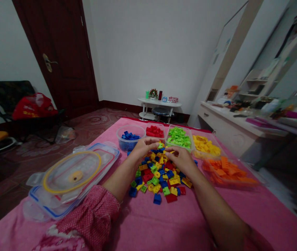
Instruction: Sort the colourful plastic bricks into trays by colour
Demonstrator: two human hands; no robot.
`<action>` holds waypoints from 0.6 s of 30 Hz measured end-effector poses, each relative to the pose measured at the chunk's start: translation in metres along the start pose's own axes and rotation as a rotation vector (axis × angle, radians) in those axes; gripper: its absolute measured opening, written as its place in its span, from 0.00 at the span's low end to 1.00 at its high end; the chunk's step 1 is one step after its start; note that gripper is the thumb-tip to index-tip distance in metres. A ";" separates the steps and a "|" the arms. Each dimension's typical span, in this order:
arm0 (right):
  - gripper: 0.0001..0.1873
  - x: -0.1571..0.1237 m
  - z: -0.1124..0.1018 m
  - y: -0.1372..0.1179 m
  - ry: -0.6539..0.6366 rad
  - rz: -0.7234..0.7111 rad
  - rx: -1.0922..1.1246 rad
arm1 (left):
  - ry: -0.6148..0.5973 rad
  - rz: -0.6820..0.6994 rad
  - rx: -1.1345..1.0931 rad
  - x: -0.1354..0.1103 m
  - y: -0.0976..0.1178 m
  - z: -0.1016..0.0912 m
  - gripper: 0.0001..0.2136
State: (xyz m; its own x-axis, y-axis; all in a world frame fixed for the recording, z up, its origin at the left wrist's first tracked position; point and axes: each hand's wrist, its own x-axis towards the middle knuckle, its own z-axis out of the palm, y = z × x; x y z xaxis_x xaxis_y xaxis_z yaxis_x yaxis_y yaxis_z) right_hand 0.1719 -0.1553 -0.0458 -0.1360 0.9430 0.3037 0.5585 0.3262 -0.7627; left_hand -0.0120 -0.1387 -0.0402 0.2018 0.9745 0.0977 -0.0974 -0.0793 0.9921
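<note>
Pink cloth (161, 223) spreads across my head view, with mixed toy bricks (158, 174) heaped in its middle, on the near side of five colour-sorted tubs (123, 145). I judge the bricks light, stiff plastic, smooth yet hard to break; I'd pinch one by opposite sides. Left hand (143, 148) and right hand (182, 158) bend over the heap's far part, fingers partly curled; I cannot tell whether either holds a brick. Far left, a red bag (34, 106) bears yellowish marks, too blurred to read.
</note>
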 end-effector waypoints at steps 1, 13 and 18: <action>0.16 -0.001 0.001 -0.003 0.008 -0.004 0.010 | -0.011 -0.012 -0.013 -0.001 0.001 0.002 0.19; 0.13 -0.014 0.012 -0.031 -0.092 -0.124 -0.200 | -0.102 0.046 0.514 0.001 0.013 -0.020 0.07; 0.14 -0.026 0.024 -0.043 -0.212 -0.181 -0.391 | -0.137 -0.028 0.864 -0.004 0.016 -0.046 0.09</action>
State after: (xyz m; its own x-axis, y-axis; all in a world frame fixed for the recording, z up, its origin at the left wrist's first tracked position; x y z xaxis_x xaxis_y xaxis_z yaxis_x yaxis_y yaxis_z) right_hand 0.1321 -0.1919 -0.0343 -0.4005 0.8794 0.2573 0.7711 0.4752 -0.4239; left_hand -0.0587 -0.1341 -0.0280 0.3138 0.9491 0.0260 0.6710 -0.2410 0.7012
